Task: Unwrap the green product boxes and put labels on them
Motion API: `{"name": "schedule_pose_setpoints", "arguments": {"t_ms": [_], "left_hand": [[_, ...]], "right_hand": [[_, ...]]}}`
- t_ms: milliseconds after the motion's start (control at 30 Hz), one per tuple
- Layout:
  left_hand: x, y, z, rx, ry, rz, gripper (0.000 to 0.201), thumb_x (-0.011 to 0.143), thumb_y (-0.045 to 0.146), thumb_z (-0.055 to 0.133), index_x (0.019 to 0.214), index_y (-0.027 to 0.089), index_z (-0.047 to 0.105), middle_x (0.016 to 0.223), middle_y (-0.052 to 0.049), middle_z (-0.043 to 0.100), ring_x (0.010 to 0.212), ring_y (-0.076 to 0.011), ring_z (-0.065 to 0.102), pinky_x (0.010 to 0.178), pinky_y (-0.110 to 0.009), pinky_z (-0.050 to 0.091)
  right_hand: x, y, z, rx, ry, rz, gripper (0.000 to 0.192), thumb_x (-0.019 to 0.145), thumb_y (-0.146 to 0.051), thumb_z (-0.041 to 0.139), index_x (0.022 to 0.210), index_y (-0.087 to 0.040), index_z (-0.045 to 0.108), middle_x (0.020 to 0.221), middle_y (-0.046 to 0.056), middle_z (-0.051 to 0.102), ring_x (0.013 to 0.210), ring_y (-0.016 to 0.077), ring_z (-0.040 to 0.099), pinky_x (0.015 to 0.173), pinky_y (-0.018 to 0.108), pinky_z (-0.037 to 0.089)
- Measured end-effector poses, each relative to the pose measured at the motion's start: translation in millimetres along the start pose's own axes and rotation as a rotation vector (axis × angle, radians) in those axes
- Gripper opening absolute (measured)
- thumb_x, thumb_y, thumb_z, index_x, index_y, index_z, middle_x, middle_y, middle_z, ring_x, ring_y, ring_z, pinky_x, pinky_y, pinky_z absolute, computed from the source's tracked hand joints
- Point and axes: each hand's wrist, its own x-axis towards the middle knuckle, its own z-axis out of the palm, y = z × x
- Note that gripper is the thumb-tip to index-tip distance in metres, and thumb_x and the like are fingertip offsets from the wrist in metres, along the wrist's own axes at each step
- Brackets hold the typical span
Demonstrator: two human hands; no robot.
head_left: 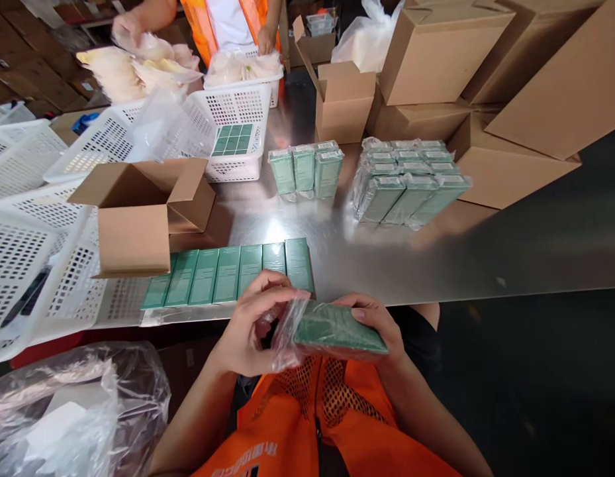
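A green box in a clear plastic bag [337,328] is held between my two hands, in front of the metal table's near edge. My left hand [257,324] pinches the loose, crumpled end of the bag. Around the box's other end, my right hand [377,321] is closed, thumb on top. Just beyond my left hand lies a row of several green boxes [228,273], flat and side by side. Farther back stand several bagged green boxes [305,169] in a small group. A larger block of bagged green boxes [409,182] stands to their right.
An open cardboard box [133,235] stands left beside white perforated baskets [73,278]. One white basket [235,169] holds green boxes. Cardboard cartons [446,53] are stacked at the back right. A co-worker in an orange vest [195,26] handles clear bags across the table [486,265]. Plastic bags [79,411] lie lower left.
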Motion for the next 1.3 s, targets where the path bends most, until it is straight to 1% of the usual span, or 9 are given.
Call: {"name": "schedule_pose_setpoints", "arguments": {"t_ms": [100,167,267,433,733,1000,1067,1167,1300], "left_hand": [[2.9,3.6,-1.8,-0.028,-0.113,-0.063,0.043,0.068,0.032,0.081,0.107,0.022,0.067,0.103,-0.007,0.057,0.089,-0.0213,0.058,0.072,-0.032,0.048],[3.9,3.7,-3.2,-0.067,-0.175,-0.150,0.048,0.062,0.022,0.080,0.106,0.023,0.061,0.100,-0.006,0.059,0.083,-0.0192,0.057,0.067,-0.029,0.045],[5.2,-1.9,0.6,-0.228,-0.189,-0.270,0.052,0.062,0.028,0.082,0.109,0.022,0.060,0.096,-0.006,0.061,0.076,-0.0183,0.056,0.060,-0.028,0.044],[8.8,-15.9,22.8,-0.508,-0.011,-0.230,0.061,0.060,0.057,0.088,0.103,0.021,0.066,0.091,-0.008,0.060,0.074,-0.0189,0.054,0.059,-0.029,0.043],[11.7,-21.0,44.8,-0.647,0.042,-0.173,0.062,0.057,0.064,0.085,0.098,0.023,0.062,0.094,-0.009,0.057,0.078,-0.0220,0.057,0.061,-0.034,0.048],[1.5,-18.9,81.8,-0.925,0.283,-0.203,0.064,0.053,0.061,0.083,0.102,0.026,0.060,0.099,-0.007,0.055,0.078,-0.0218,0.060,0.063,-0.037,0.050],[-2.0,-17.3,91.2,-0.896,0.342,-0.236,0.066,0.057,0.066,0.078,0.105,0.026,0.058,0.098,-0.008,0.056,0.076,-0.0230,0.062,0.065,-0.040,0.053],[-5.3,-16.5,96.6,-0.809,0.453,-0.298,0.058,0.077,0.074,0.058,0.110,0.025,0.060,0.098,-0.010,0.062,0.081,-0.0255,0.064,0.069,-0.043,0.055],[-3.1,-13.6,88.7,-0.700,0.556,-0.310,0.025,0.088,0.049,0.065,0.093,0.025,0.067,0.095,-0.006,0.064,0.073,-0.0177,0.059,0.063,-0.032,0.051]], "right_hand": [[-2.4,11.3,8.1,-0.087,-0.002,-0.117,0.022,0.066,-0.041,0.080,0.075,-0.021,0.081,0.075,0.006,0.076,0.062,0.0176,0.063,0.058,0.027,0.045],[-6.5,15.6,17.2,-0.084,0.039,-0.176,0.021,0.067,-0.041,0.078,0.075,-0.022,0.082,0.077,0.006,0.077,0.066,0.0201,0.065,0.061,0.029,0.048],[-13.4,16.0,30.9,-0.028,0.112,-0.247,0.018,0.068,-0.040,0.075,0.075,-0.025,0.082,0.080,0.006,0.077,0.073,0.0248,0.068,0.069,0.035,0.052],[-16.5,14.4,38.0,0.066,0.187,-0.297,0.016,0.067,-0.037,0.072,0.072,-0.025,0.082,0.080,0.008,0.075,0.073,0.0252,0.067,0.071,0.037,0.054],[-17.3,19.8,31.0,0.103,0.150,-0.433,0.017,0.073,-0.039,0.071,0.078,-0.028,0.083,0.082,0.006,0.076,0.082,0.0267,0.069,0.080,0.039,0.053],[-19.4,14.5,32.3,0.110,0.180,-0.421,0.017,0.067,-0.042,0.076,0.073,-0.027,0.080,0.078,0.008,0.073,0.079,0.0270,0.068,0.078,0.040,0.052],[-18.8,17.2,34.2,0.150,0.238,-0.429,0.019,0.066,-0.045,0.079,0.071,-0.027,0.079,0.077,0.007,0.071,0.080,0.0264,0.066,0.079,0.039,0.052],[-17.0,22.6,35.8,0.234,0.273,-0.430,0.021,0.066,-0.048,0.081,0.072,-0.029,0.077,0.079,0.005,0.068,0.076,0.0229,0.062,0.076,0.037,0.051],[-15.1,25.4,37.3,0.258,0.222,-0.359,0.020,0.065,-0.046,0.078,0.071,-0.027,0.076,0.077,0.005,0.066,0.072,0.0218,0.058,0.071,0.035,0.048]]}}
